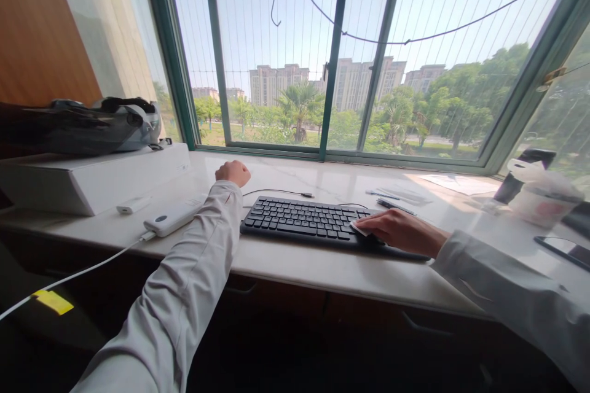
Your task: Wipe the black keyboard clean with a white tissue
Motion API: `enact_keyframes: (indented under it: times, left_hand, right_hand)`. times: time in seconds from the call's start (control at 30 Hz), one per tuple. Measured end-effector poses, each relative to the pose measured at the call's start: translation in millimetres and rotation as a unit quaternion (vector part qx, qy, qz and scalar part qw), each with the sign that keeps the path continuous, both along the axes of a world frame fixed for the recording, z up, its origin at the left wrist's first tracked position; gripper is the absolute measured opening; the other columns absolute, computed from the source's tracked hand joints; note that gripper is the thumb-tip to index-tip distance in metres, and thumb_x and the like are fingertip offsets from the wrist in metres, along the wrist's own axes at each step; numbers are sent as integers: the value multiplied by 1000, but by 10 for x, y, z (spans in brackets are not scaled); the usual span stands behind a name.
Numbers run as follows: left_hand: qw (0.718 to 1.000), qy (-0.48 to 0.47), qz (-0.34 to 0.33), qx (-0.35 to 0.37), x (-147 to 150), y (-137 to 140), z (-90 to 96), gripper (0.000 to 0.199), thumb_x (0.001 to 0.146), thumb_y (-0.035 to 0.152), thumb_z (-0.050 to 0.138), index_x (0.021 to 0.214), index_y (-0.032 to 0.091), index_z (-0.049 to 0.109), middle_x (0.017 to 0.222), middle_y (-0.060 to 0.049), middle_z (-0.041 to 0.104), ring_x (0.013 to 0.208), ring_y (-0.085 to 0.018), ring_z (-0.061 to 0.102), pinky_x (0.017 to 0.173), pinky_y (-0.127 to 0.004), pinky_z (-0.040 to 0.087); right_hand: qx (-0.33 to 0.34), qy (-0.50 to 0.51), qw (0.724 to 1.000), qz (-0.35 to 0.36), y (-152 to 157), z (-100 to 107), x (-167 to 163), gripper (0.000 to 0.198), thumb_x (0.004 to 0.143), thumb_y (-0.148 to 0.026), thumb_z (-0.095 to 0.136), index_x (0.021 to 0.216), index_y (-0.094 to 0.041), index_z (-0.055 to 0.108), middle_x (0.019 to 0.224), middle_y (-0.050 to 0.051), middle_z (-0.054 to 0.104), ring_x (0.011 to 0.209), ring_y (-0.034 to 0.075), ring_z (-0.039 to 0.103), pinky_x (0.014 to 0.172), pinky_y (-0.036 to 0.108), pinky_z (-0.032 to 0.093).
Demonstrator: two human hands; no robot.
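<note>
A black keyboard (299, 219) lies on the pale marble-look counter, slightly angled. Over its right part, my right hand (391, 228) is closed on a small white wipe (360, 229), pressed against the keys. The right end of the keyboard is partly hidden under that hand. My left hand (233, 172) rests as a fist on the counter, beyond the keyboard's left end. Its inner side faces away, so whether it holds anything is hidden. A black cable (281, 191) with a plug at its tip lies just right of the fist.
Left of my left arm lie a white power bank (173, 220) with a white cable (87, 265) and a small white device (133, 205). A white box (92, 178) carries a dark headset (115, 123). At right are a pen (394, 205), a cup (546, 196) and a phone (565, 250).
</note>
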State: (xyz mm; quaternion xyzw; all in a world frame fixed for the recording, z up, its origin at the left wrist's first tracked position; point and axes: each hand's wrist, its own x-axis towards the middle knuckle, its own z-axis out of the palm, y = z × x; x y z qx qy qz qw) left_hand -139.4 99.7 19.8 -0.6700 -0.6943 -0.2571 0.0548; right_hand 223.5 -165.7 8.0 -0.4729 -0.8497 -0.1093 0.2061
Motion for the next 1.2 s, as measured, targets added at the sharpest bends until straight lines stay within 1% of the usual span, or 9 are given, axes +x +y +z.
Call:
enact_keyframes:
  times: [0.1, 0.27, 0.43, 0.6, 0.73, 0.9, 1.0, 1.1, 1.2]
  left_hand:
    - [1000, 2, 4, -1, 6, -17, 1, 36, 73, 38, 56, 101, 24, 74, 105, -16, 66, 98, -34, 60, 80, -43, 48]
    - [1000, -2, -2, -6, 8, -22, 1, 35, 73, 37, 56, 99, 24, 74, 105, -17, 67, 97, -35, 60, 80, -43, 48]
    - [1000, -4, -4, -15, 0, 3, -8, 35, 70, 38, 58, 98, 24, 74, 108, -17, 66, 98, -35, 59, 82, -44, 47]
    - [1000, -6, -4, -20, -6, 1, -7, 37, 68, 40, 61, 99, 23, 74, 108, -16, 66, 99, -35, 59, 82, -44, 47]
    - [1000, -3, 0, -23, -1, -18, 3, 39, 67, 42, 63, 101, 24, 73, 110, -16, 65, 99, -35, 59, 82, -43, 47]
    - [1000, 2, 4, -28, 13, -50, 20, 41, 68, 42, 62, 102, 22, 73, 111, -17, 65, 100, -36, 59, 83, -43, 47]
    - [1000, 7, 8, -29, 15, -61, 29, 40, 70, 42, 61, 103, 23, 73, 112, -17, 65, 101, -36, 59, 83, -44, 47]
    - [999, 8, 8, -32, 13, -64, 35, 37, 71, 41, 61, 102, 25, 73, 112, -16, 65, 101, -36, 59, 83, -44, 47]
    - [999, 8, 8, -41, 13, -64, 36, 37, 72, 41, 60, 103, 27, 73, 112, -15, 65, 101, -35, 59, 83, -43, 48]
  right_hand:
    - [-91, -60, 994, 28, -79, 10, 183, 40, 89, -12, 45, 119, -28, 66, 114, 0, 69, 101, 18, 66, 88, 26, 53]
    - [-88, -62, 994, -2, -180, -16, 475, 39, 90, -16, 47, 122, -33, 64, 116, -3, 68, 102, 18, 66, 88, 28, 55]
    - [-87, -62, 994, -21, -299, -43, 680, 38, 90, -17, 48, 122, -28, 64, 117, 0, 67, 101, 21, 66, 88, 31, 55]
    - [-64, -30, 997, -29, -405, -63, 827, 34, 88, -19, 52, 116, -29, 69, 111, 2, 70, 95, 24, 69, 84, 32, 56]
    - [-50, -28, 998, -33, -465, -83, 928, 34, 88, -19, 52, 116, -30, 68, 111, 1, 70, 95, 23, 69, 83, 32, 57]
    - [-62, -40, 995, -63, -514, -94, 1034, 35, 88, -17, 51, 115, -30, 68, 109, 1, 71, 94, 22, 69, 81, 32, 56]
    - [-78, -46, 991, -94, -545, -60, 1064, 34, 89, -20, 49, 116, -29, 69, 109, 4, 71, 94, 24, 69, 81, 34, 54]
    - [-56, 1, 988, -142, -573, 2, 1047, 32, 91, -30, 50, 117, -30, 68, 110, 7, 70, 95, 24, 67, 82, 35, 51]
    - [-31, 142, 973, -179, -581, 52, 985, 32, 88, -41, 56, 115, -31, 69, 114, 7, 69, 101, 24, 65, 85, 34, 50]
